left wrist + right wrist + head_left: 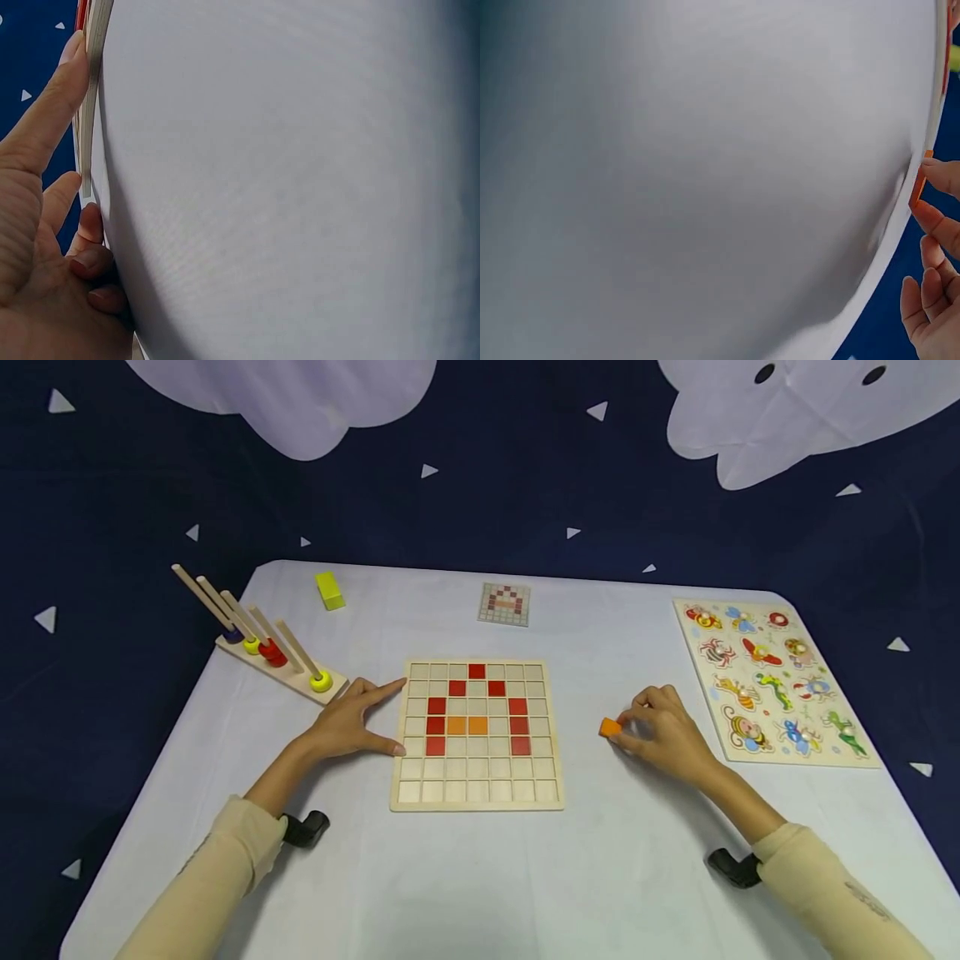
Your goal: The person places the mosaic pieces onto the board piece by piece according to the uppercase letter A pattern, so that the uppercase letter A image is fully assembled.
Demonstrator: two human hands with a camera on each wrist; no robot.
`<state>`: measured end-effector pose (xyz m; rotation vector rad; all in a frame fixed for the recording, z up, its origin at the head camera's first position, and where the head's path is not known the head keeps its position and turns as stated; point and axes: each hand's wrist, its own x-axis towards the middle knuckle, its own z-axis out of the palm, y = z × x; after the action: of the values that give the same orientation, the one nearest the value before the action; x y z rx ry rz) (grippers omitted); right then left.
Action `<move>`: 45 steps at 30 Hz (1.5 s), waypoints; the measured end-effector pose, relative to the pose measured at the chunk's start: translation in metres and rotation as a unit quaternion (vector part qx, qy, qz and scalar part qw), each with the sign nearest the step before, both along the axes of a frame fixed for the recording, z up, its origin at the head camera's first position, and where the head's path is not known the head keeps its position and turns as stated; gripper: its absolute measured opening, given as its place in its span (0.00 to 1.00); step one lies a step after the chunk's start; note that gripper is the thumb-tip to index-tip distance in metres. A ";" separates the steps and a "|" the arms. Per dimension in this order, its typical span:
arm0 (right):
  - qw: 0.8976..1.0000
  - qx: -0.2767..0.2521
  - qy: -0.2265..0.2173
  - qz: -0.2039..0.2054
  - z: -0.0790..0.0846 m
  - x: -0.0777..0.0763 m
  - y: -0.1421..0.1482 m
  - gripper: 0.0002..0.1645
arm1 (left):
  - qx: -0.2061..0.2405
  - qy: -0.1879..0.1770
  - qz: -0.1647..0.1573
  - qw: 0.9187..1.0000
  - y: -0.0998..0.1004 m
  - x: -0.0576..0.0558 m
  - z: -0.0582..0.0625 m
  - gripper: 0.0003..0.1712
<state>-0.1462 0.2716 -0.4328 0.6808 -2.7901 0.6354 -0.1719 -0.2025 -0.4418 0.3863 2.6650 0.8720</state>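
Note:
A wooden grid board point(477, 805) lies at the middle of the table in the head view. Red square tiles in its cells make an arch, and two orange tiles point(456, 726) sit side by side within it. My left hand point(347, 725) is at the board's left edge, thumb and index finger spread and their tips against the frame. To the right of the board, my right hand point(670, 733) pinches an orange square tile point(610, 727) between thumb and fingertip. The right wrist view shows this orange tile point(919, 184) edge-on, with the other fingers loosely curled below.
Behind the board lies a small pattern card point(504, 604) with a similar arch. A peg stand point(281, 675) with colored rings stands at the left, close to my left hand, and a yellow-green block point(330, 591) lies beyond it. An insect picture puzzle point(776, 681) lies at the right.

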 end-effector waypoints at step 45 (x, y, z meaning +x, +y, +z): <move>0.982 0.140 -0.076 -0.100 0.085 -0.178 -0.103 0.73 | -0.203 0.212 0.037 0.955 0.086 -0.135 0.089 0.58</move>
<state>-0.3246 0.1686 -0.3474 0.4031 -3.0730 0.2688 -0.3070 -0.1164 -0.3532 0.4078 3.1721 0.2537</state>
